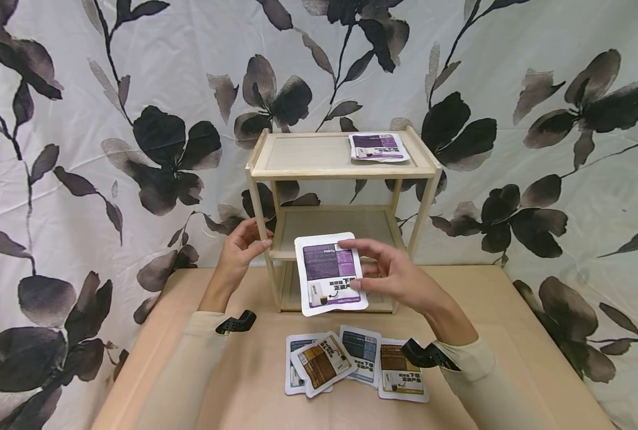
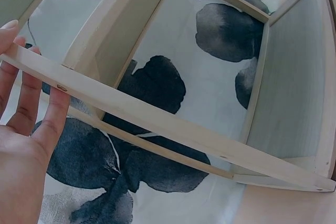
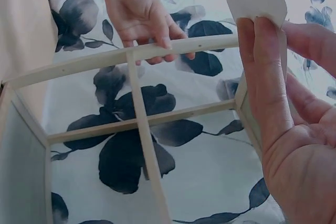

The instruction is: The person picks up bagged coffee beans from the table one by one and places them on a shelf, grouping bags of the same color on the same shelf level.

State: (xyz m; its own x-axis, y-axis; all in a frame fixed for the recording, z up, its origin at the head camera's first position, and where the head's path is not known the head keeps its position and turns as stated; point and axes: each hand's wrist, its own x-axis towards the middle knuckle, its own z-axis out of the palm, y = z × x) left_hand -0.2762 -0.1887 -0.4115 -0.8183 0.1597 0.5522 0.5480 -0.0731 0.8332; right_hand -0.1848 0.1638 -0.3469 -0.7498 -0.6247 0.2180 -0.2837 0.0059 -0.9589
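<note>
The white, purple-labelled flat sachet (image 1: pixel 330 273) hangs upright in front of the small pale wooden three-tier shelf rack (image 1: pixel 319 173), pinched by the right hand (image 1: pixel 391 276), fingers on its face and edge. The left hand (image 1: pixel 242 246) curls its fingers round the rack's front left post. To do this well, I judge, keep that brace firm and tip the sachet flat before sliding it onto the middle tier.
</note>
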